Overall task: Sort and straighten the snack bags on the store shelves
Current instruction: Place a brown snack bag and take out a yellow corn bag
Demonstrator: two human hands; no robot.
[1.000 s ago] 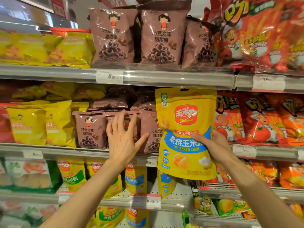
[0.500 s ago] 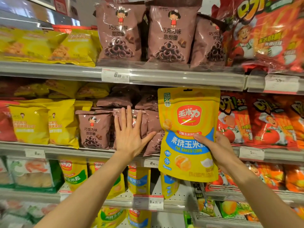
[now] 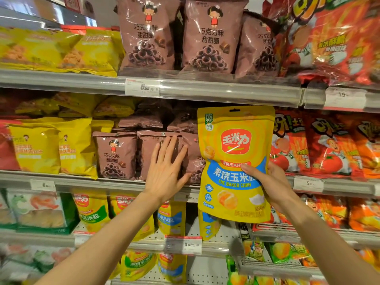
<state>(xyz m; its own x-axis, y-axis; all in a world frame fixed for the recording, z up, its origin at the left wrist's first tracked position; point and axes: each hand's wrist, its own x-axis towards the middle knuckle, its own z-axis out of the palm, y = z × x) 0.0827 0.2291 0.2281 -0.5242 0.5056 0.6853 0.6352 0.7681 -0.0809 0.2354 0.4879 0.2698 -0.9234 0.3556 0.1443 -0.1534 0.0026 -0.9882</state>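
Brown glossy doughnut-snack bags (image 3: 160,153) on the middle shelf (image 3: 86,182) now take the left hand (image 3: 164,171), flat and spread, pressing them back. Right hand (image 3: 269,186) grips the yellow baked-corn pouch (image 3: 234,161), likely misplaced.

Left hand (image 3: 164,177) flat against brown snack bag (image 3: 158,153), right hand (image 3: 273,186) gripping upright yellow corn bag (image 3: 234,161)

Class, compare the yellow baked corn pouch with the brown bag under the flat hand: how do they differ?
The baked corn pouch is yellow with a blue band; the brown bag is plain brown.
The right hand grips the pouch off the shelf; the brown bag stands shelved, with the left hand flat against it.
Both are upright, facing forward.
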